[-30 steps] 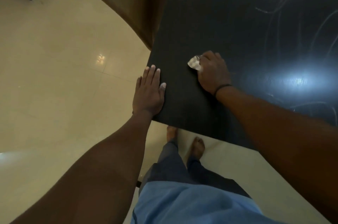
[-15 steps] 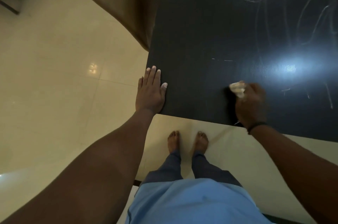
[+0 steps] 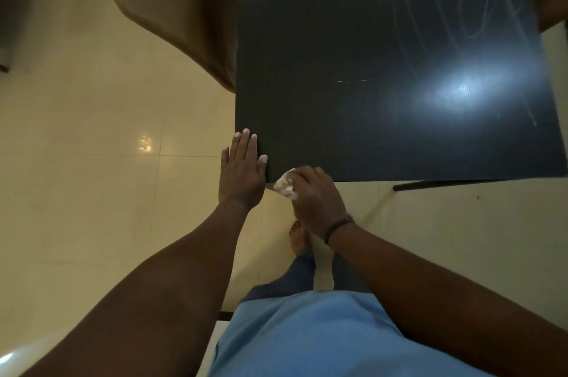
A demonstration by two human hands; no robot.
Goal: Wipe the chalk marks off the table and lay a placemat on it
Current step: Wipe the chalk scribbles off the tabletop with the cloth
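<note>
While my left hand (image 3: pixel 242 169) is lying flat on the black table's (image 3: pixel 353 53) corner, my right hand (image 3: pixel 316 198) is pinching a soft, light crumpled tissue (image 3: pixel 284 184) at the near edge; bunching keeps it firm.

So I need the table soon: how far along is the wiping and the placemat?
Partly done. The near-left part of the black table looks clean. The right hand grips a crumpled white wipe at the near edge; the left hand rests flat on the corner. White chalk scribbles remain far right. No placemat is visible.
</note>
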